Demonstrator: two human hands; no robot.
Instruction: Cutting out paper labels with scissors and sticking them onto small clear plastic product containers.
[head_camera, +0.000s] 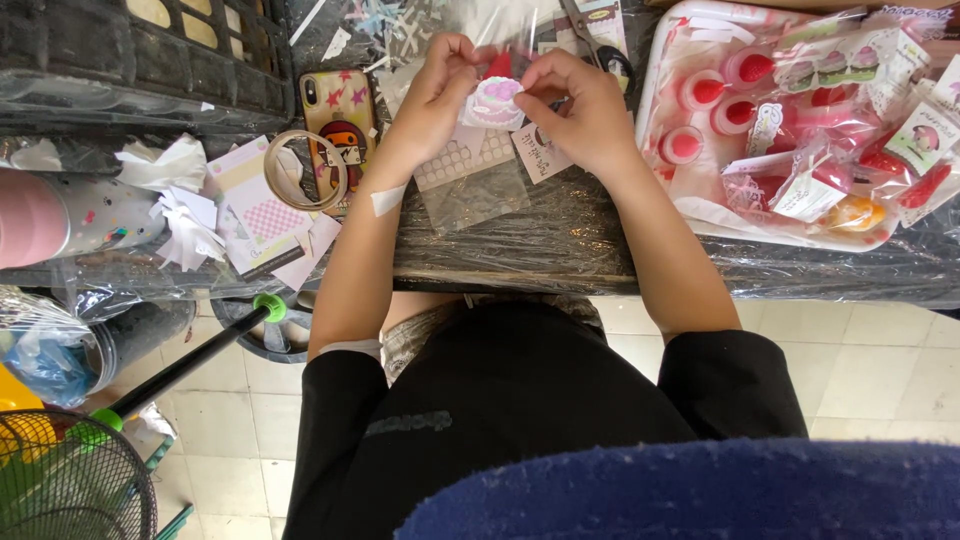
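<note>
I am holding a small cake-shaped charm (494, 102), pink and white with a red top, between my two hands, just above the table (560, 250). My left hand (437, 95) is pinching its left edge with fingertips pressed together, and my right hand (578, 105) is pinching its right edge the same way, so the charm is sitting right in the gap between my thumbs. Directly under my hands a clear plastic bag (470, 180) with a patterned card inside is lying flat on the table, and a small printed card (541, 155) is resting just below my right hand. To the left of my left hand a phone (338, 125) in a colourful case is lying face down, with a roll of clear tape (305, 170) partly on it. Beyond my right hand, scissors (600, 45) are lying on the table. Well off to the right of my right hand a white tray (670, 60) is carrying many packed red and pink charms.
</note>
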